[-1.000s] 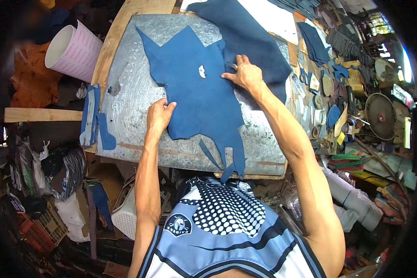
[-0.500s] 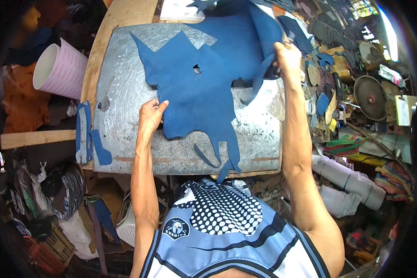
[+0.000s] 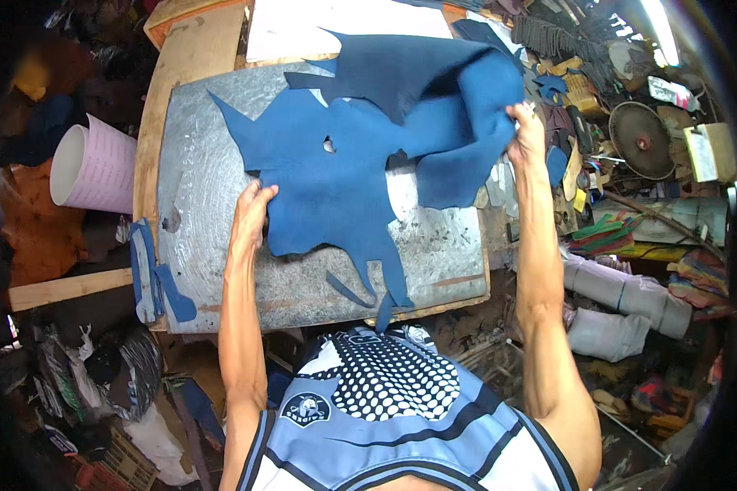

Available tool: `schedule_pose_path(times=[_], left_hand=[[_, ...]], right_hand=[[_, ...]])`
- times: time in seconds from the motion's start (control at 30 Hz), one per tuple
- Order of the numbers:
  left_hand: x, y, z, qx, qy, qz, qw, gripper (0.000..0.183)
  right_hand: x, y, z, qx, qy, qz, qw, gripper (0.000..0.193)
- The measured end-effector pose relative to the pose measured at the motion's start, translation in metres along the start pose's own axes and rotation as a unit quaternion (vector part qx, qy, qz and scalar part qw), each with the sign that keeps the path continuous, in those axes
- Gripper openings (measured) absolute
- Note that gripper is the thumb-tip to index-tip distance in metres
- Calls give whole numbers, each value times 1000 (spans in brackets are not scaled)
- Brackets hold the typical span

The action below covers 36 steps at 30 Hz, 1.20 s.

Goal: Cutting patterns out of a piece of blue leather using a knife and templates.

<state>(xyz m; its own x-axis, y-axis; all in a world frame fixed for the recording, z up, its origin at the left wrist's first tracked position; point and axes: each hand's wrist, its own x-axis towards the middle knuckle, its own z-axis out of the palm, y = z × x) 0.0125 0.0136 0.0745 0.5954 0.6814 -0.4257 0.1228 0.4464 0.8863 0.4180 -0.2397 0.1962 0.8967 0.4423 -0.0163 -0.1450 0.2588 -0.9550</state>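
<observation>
A large piece of blue leather (image 3: 327, 188) with ragged, cut-out edges and a small hole lies over a scratched metal-topped table (image 3: 196, 164). My left hand (image 3: 254, 209) is closed on its left edge, thumb on top. At the far right, my right hand (image 3: 526, 135) grips the leather's right edge, lifting it so that this side bulges and folds; some of its fingers are hidden. The far part is turned over, showing a darker underside. A narrow blue offcut (image 3: 350, 289) lies near the front edge, beside a leather strip that hangs over it.
Blue scraps (image 3: 145, 274) lie at the table's left corner. A white sheet (image 3: 336, 33) is at the back. Left of the table stands a pale pink roll (image 3: 98, 168). A round fan grille (image 3: 641, 139), wrapped rolls (image 3: 626, 295) and piled scraps crowd the right.
My right hand has moved outward and slightly nearer, spreading the leather's right side, which was bunched upright. The far part now lies folded over. The view has shifted, uncovering more of the white sheet.
</observation>
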Motion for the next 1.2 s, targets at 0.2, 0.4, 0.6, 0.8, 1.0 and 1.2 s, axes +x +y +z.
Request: schedule_pose_path(times=[0.2,0.4,0.6,0.8,1.0,1.2], left_hand=[[31,57,-28,41,38,132,990,54],[-20,-9,-101,28,93,106,990,52],[-10,-50,-132,114,95,-9,989,49],[11,-47,-142,142,66,-34,987,40],[13,-42,-141,115,73,-24,990,41],[-15,-33,-135,121,104,-26,987,55]], right_hand=[[53,-17,27,47,12,-47,998,17],[-48,42,-61,35,124,206,970,37],[-91,76,-110,-71,140,253,955,29],[-61,58,-114,-195,65,204,957,35],[-7,40,-86,-537,38,32,842,51],[96,31,-37,-636,-64,41,768,74]])
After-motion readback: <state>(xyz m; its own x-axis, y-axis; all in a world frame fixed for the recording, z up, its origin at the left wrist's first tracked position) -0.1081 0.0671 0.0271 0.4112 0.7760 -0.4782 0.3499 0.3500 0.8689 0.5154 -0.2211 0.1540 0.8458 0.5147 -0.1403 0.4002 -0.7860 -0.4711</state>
